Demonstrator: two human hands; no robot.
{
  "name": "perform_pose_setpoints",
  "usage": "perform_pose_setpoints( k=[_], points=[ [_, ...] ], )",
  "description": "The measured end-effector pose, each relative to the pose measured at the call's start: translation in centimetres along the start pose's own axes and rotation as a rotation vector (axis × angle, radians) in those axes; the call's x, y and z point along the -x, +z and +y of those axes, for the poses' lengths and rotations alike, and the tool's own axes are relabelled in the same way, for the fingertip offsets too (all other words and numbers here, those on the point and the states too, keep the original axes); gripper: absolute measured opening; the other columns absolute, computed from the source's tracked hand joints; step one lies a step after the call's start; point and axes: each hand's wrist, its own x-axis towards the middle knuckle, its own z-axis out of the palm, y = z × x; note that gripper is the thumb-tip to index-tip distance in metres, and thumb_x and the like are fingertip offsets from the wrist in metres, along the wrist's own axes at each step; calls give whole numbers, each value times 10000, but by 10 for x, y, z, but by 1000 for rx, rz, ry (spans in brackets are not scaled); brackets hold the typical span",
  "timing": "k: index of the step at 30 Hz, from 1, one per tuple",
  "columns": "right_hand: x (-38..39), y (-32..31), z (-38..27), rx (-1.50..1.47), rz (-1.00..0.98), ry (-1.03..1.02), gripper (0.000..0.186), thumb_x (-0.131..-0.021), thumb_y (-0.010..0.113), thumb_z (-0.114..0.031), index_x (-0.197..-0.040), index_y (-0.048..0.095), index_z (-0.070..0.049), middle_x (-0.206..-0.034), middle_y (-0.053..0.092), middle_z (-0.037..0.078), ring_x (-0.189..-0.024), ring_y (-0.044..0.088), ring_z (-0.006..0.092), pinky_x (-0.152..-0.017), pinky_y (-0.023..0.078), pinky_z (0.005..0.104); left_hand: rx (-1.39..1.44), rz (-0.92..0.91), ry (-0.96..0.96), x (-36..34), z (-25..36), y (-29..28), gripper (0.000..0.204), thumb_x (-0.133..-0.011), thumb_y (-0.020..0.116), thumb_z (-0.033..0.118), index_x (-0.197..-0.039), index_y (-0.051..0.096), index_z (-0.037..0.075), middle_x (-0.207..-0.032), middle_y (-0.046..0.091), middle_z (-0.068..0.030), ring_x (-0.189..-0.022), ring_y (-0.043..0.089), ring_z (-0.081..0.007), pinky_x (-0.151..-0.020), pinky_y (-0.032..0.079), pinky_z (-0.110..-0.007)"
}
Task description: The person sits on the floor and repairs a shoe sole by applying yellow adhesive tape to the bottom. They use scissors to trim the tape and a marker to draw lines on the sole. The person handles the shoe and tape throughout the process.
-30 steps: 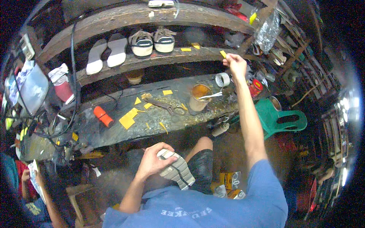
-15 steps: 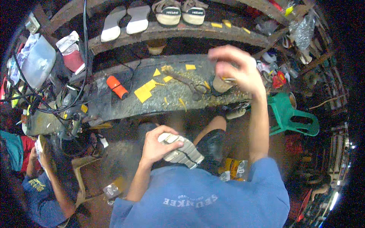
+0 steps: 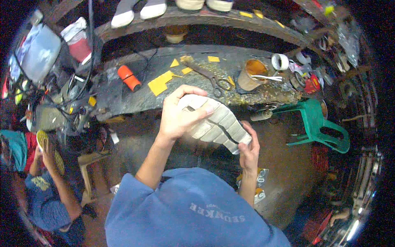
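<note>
A pale grey-white shoe sole [image 3: 225,119], crossed by grooves with a dark line along it, is held up between me and the workbench. My left hand [image 3: 177,113] grips its broad upper-left end, thumb pressed on the grooved face. At the lower-right end my right hand [image 3: 249,149] pinches the edge between thumb and fingers. Beyond the sole, on the bench, lie dark metal scissors [image 3: 209,76] and a cut yellow sheet [image 3: 159,84]. To their right stands a stained cup [image 3: 249,79] with a thin white stick across its rim.
An orange tool [image 3: 128,78] with a cord lies on the bench [image 3: 123,99]. Shoes [image 3: 190,4] and loose soles [image 3: 123,18] line the shelf above. A green plastic chair [image 3: 314,123] stands at right. At left, another person [image 3: 47,201] holds a yellow-edged sole [image 3: 41,140].
My right hand has come down from over the cup's side of the bench and taken the sole's lower end. My left hand has raised the sole toward the bench.
</note>
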Motion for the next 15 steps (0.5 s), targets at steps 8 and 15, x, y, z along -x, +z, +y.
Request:
perform_pose_setpoints(
  k=[8, 15],
  points=[
    [11, -3, -51, -239, 126, -114, 714, -1028, 577, -550, -1450, 519, 23, -1496, 558, 211, -1374, 559, 337, -1182, 419, 472, 378, -144, -39, -25, 12, 29, 508, -770, 812, 72, -1242, 626, 44, -1184, 688, -83, -1096, 665, -187, -964, 542, -347],
    [26, 5, -69, -360, 346, -73, 599, -1090, 468, -502, -1422, 525, -7, -1479, 548, 208, -1367, 546, 338, -1141, 445, 513, -239, -126, 527, -31, 35, 38, 600, -938, 649, 343, -1411, 557, -15, -1387, 579, -170, -1280, 567, -279, -1133, 422, -407]
  ],
)
